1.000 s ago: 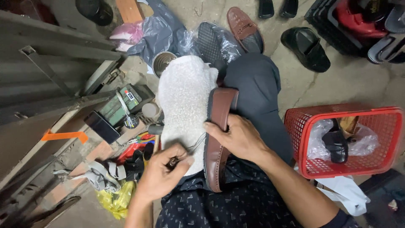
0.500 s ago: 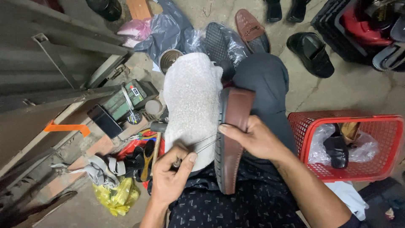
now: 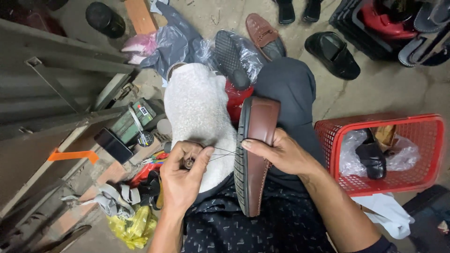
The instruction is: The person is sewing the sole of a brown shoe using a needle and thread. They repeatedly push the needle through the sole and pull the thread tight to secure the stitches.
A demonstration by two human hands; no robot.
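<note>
A brown loafer (image 3: pixel 255 154) with a ridged black sole lies on its side across the person's lap, toe pointing away, the sole edge turned toward the left and the stitched upper toward the right. The right hand (image 3: pixel 281 154) rests over the shoe's upper side, its fingers (image 3: pixel 255 144) curled closed around the leather and the thumb pressed at the sole edge, gripping the loafer. A thin thread (image 3: pixel 224 152) runs taut from the sole edge across to the left hand (image 3: pixel 183 175), whose fingers are pinched shut on the thread and on a small dark-tipped tool (image 3: pixel 189 163), too small to tell apart clearly. Under the left hand and beside the shoe, a white fuzzy cloth (image 3: pixel 197 107) covers the left knee; the right knee wears dark trousers (image 3: pixel 290 89). Just beyond the knees lie a black-soled shoe in clear plastic (image 3: pixel 232 54) and a second brown loafer (image 3: pixel 265 33) on the concrete floor (image 3: pixel 375 89), with a black slip-on (image 3: pixel 333 54) farther right. A red plastic basket (image 3: pixel 422 126) stands on the right, holding a black shoe (image 3: pixel 370 159) wrapped in clear plastic. To the left sit a green box (image 3: pixel 129 124), tape rolls, scattered tools and a yellow bag (image 3: pixel 133 227) on the floor.
</note>
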